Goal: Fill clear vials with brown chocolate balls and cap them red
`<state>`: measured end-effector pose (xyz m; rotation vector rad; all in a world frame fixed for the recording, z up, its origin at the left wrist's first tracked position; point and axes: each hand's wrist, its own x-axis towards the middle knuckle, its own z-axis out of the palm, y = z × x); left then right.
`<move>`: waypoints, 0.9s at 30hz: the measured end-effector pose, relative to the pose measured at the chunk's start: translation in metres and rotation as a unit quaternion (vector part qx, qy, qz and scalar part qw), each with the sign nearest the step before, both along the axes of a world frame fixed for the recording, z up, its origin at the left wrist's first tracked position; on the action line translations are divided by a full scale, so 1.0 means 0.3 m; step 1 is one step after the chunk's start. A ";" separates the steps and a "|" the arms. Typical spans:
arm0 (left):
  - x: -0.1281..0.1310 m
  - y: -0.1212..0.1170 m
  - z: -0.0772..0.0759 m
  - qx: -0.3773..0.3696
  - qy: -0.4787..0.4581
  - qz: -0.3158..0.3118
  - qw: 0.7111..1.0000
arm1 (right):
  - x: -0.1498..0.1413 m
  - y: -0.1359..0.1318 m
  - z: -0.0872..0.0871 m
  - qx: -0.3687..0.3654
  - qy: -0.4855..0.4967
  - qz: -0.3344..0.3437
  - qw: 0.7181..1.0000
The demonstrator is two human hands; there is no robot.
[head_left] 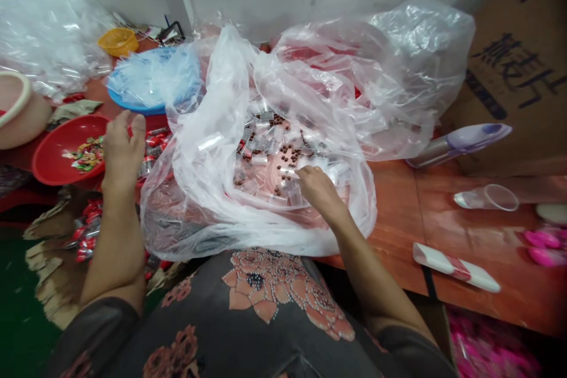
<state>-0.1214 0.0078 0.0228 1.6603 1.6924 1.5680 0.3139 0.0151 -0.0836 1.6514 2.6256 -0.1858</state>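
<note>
A large clear plastic bag (199, 189) lies open on the wooden table, holding several small clear plastic tubes (261, 159) mixed with dark brown beads (283, 153). My right hand (316, 189) reaches into the bag, its fingertips at a small clear tube (287, 172). I cannot tell whether it grips that tube. My left hand (124, 150) rests outside the bag, its fingers pointing up and holding nothing visible. It sits next to a red plastic basin (57, 156) of colourful sweet-like pieces (88, 153). Red-and-clear capsule-shaped items (153, 142) lie just beyond my left hand.
A blue tray (133, 107) of clear plastic pieces, a yellow basket (117, 41) and a beige basin (18, 109) stand at the back left. A cardboard box (514, 71) rises at right. A clear cup (491, 197), a purple-capped bottle (460, 144) and a red-striped white tube (456, 267) lie on the table.
</note>
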 end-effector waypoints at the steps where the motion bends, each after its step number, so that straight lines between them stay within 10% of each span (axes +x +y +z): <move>1: 0.020 0.003 0.006 0.015 0.024 -0.002 1.000 | -0.003 0.024 -0.003 -0.003 -0.010 0.000 1.000; 5: 0.285 0.018 -0.015 0.026 0.092 -0.020 0.995 | -0.041 0.111 -0.016 -0.035 -0.016 0.036 0.999; 10: 0.677 0.091 -0.185 -0.165 0.160 -0.319 0.919 | -0.059 0.131 -0.028 -0.090 -0.021 0.012 0.996; 13: 0.816 0.174 -0.309 -0.216 0.198 -0.392 0.872 | -0.042 0.099 -0.031 -0.091 -0.030 -0.003 0.995; 18: 0.900 0.318 -0.426 -0.252 0.243 -0.359 0.865 | -0.041 0.071 -0.027 -0.073 -0.049 0.012 0.996; 27: 0.835 0.431 -0.473 -0.239 0.308 -0.335 0.858 | -0.042 0.140 -0.014 -0.137 -0.073 -0.143 0.977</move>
